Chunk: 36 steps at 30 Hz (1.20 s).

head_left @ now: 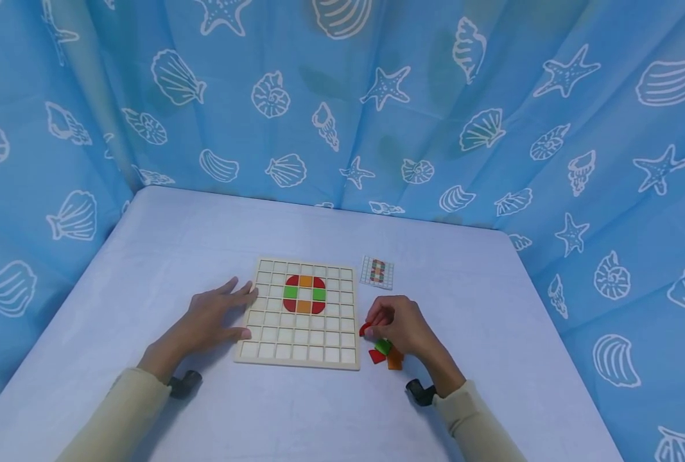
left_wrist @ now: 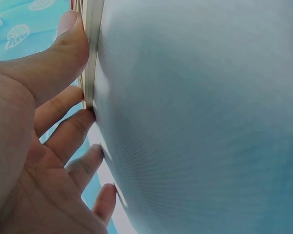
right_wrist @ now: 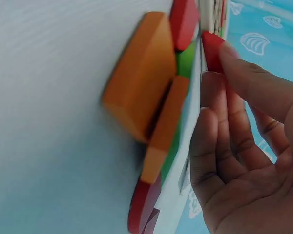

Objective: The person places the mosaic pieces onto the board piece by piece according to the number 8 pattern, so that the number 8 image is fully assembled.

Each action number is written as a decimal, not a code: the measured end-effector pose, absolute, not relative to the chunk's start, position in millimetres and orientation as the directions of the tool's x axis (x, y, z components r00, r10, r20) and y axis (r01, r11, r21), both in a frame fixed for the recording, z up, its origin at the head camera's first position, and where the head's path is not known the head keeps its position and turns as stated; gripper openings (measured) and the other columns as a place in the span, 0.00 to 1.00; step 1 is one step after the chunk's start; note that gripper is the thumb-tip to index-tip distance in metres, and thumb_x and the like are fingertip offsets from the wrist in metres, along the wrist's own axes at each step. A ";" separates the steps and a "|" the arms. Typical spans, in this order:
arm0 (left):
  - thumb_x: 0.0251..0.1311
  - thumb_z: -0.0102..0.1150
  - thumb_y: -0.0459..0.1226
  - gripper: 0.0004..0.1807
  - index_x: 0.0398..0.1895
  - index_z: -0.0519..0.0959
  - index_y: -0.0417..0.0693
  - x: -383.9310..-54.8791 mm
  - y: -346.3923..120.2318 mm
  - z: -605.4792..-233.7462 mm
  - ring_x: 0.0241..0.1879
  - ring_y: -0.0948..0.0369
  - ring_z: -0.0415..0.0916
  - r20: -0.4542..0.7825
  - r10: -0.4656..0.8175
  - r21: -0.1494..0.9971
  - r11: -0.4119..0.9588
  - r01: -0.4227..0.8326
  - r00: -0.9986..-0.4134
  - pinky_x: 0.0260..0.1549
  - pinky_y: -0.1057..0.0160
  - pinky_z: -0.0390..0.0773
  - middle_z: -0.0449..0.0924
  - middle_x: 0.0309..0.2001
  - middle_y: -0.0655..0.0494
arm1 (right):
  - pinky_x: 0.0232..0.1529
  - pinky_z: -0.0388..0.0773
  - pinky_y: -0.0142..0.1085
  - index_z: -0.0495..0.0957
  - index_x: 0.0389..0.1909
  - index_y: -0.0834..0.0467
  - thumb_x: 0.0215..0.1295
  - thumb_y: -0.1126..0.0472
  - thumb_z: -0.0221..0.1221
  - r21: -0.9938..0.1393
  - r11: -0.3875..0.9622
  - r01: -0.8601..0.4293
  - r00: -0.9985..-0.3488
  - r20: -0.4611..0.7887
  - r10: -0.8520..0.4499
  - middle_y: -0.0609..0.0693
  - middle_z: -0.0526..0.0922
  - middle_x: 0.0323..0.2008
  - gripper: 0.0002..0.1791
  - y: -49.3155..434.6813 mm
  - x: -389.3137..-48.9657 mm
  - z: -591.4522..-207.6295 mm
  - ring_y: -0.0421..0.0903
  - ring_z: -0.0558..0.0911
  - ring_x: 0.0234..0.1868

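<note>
A square wooden grid board (head_left: 302, 368) lies flat on the table. On it, red corner tiles (head_left: 319, 283), orange tiles (head_left: 305, 281) and green tiles (head_left: 291, 292) form a ring around one bare cell. My left hand (head_left: 206, 321) rests at the board's left edge, thumb and fingers spread and touching the frame. Just off the right edge, my right hand (head_left: 401, 326) pinches a red tile (right_wrist: 213, 52) with a rounded corner between thumb and fingers. Below that hand lies a small pile with red (head_left: 378, 356), green (head_left: 383, 346) and orange tiles (head_left: 395, 361), partly hidden by the hand.
A small pattern card (head_left: 366, 271) printed with a coloured grid lies beyond the right hand, beside the board's upper right corner. White cloth covers the table (head_left: 469, 282). A blue curtain (head_left: 342, 115) with shell prints hangs around the back and sides.
</note>
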<state>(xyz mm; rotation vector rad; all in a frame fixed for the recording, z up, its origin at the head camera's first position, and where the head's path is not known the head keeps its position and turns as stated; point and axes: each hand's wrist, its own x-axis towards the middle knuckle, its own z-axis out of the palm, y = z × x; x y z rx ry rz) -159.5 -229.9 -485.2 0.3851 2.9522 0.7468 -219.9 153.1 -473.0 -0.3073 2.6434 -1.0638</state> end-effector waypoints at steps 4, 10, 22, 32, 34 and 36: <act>0.58 0.79 0.48 0.47 0.79 0.69 0.49 -158.7 -229.5 -484.0 0.82 0.34 0.54 -0.010 0.259 0.486 0.845 0.222 -0.966 0.68 0.22 0.61 0.65 0.80 0.44 | 0.38 0.85 0.33 0.85 0.36 0.49 0.60 0.64 0.77 -0.760 0.643 -0.089 -0.945 -0.139 -0.295 0.46 0.87 0.32 0.11 150.0 -220.5 -469.3 0.47 0.84 0.34; 0.58 0.78 0.48 0.47 0.80 0.68 0.49 -158.6 -230.0 -485.4 0.83 0.35 0.53 -0.024 0.256 0.494 0.843 0.211 -0.966 0.69 0.23 0.60 0.63 0.81 0.45 | 0.39 0.84 0.31 0.87 0.38 0.51 0.61 0.64 0.77 -0.817 0.567 -0.105 -0.935 -0.113 -0.336 0.46 0.88 0.34 0.09 132.2 -221.5 -466.9 0.47 0.85 0.35; 0.57 0.79 0.48 0.47 0.80 0.69 0.50 -160.7 -230.2 -487.6 0.82 0.35 0.55 -0.021 0.250 0.470 0.857 0.211 -0.968 0.68 0.22 0.62 0.64 0.81 0.46 | 0.37 0.83 0.31 0.88 0.37 0.52 0.63 0.64 0.75 -0.830 0.522 -0.195 -0.906 -0.052 -0.420 0.46 0.88 0.33 0.06 78.1 -219.3 -466.0 0.43 0.85 0.33; 0.58 0.78 0.49 0.47 0.80 0.69 0.51 -160.7 -229.3 -485.0 0.82 0.35 0.55 -0.022 0.258 0.450 0.865 0.221 -0.966 0.67 0.22 0.63 0.65 0.80 0.45 | 0.33 0.81 0.33 0.86 0.32 0.52 0.60 0.67 0.77 -0.798 0.563 -0.216 -0.889 -0.078 -0.452 0.44 0.87 0.28 0.09 35.9 -217.3 -469.9 0.41 0.84 0.30; 0.58 0.78 0.49 0.47 0.80 0.69 0.51 -161.0 -229.2 -484.6 0.82 0.35 0.55 -0.025 0.258 0.450 0.866 0.219 -0.966 0.68 0.22 0.63 0.65 0.80 0.45 | 0.33 0.80 0.33 0.86 0.31 0.52 0.60 0.66 0.77 -0.780 0.583 -0.225 -0.892 -0.077 -0.446 0.43 0.87 0.28 0.09 29.8 -217.4 -471.3 0.40 0.84 0.29; 0.59 0.78 0.49 0.47 0.80 0.69 0.51 -161.2 -229.4 -484.8 0.82 0.34 0.55 -0.030 0.259 0.450 0.866 0.218 -0.966 0.67 0.22 0.63 0.65 0.80 0.45 | 0.32 0.79 0.32 0.86 0.31 0.52 0.59 0.66 0.77 -0.759 0.606 -0.238 -0.894 -0.073 -0.443 0.43 0.87 0.27 0.09 24.7 -217.1 -472.2 0.39 0.83 0.29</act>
